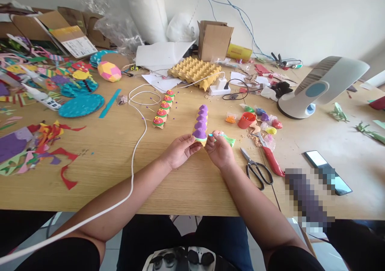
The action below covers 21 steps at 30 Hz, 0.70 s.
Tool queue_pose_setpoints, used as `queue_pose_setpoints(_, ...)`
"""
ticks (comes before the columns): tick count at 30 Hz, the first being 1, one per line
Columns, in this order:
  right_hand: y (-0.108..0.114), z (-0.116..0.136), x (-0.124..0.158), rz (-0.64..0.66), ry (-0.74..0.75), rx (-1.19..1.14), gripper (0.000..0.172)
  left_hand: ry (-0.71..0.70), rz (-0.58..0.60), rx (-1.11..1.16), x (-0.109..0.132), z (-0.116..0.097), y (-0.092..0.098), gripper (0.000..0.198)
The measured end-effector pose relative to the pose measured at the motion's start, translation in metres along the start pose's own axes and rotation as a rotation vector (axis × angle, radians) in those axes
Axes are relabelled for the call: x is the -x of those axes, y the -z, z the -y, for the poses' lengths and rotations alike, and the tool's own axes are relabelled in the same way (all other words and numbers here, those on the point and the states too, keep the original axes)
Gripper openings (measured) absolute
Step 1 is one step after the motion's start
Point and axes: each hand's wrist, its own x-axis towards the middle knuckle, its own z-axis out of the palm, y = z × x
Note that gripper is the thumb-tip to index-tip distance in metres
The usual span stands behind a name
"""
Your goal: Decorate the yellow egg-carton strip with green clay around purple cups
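A strip of egg carton [201, 122] points away from me on the table, its bumps covered in purple and its near end edged with green. My left hand [184, 148] grips the near left corner of that strip between thumb and fingers. Close to the strip's right side, my right hand [220, 148] is closed in a pinch, with a small light blue tip showing at its fingers; I cannot tell what it belongs to. Just behind the right hand lies a bright green packet [230, 140]. Further left stands a second strip of egg carton [163, 110], decorated in red, green and yellow.
Right of my hands lie black-handled scissors [257, 168], a red-handled knife [273, 158], a red cup [246, 120] among colored clay bags, and a phone [327, 172]. A white cable [134, 158] crosses my left forearm. A yellow egg tray [195, 71] and power strip [219, 88] sit behind.
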Motion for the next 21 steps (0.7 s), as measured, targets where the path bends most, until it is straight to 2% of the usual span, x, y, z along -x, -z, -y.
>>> queue_pose_setpoints(8,0.006,0.017,-0.003,-0.052,0.1,0.173,0.024,-0.017,-0.067,-0.087,-0.004,-0.002,0.006,0.021)
queue_pose_setpoints(13,0.009,0.017,-0.005,-0.18,-0.077,0.238,0.027,-0.022,-0.054,-0.094,-0.005,0.0,0.007,0.021)
queue_pose_setpoints(16,0.008,0.017,-0.004,-0.154,-0.157,0.212,0.024,-0.026,-0.041,-0.161,-0.004,0.0,0.005,0.025)
queue_pose_setpoints(19,0.006,0.018,-0.003,-0.144,-0.18,0.188,0.018,-0.056,-0.07,-0.433,-0.001,-0.005,0.004,0.033)
queue_pose_setpoints(21,0.006,0.019,-0.003,-0.16,-0.193,0.173,0.015,-0.125,-0.091,-0.773,0.001,-0.009,0.004,0.035)
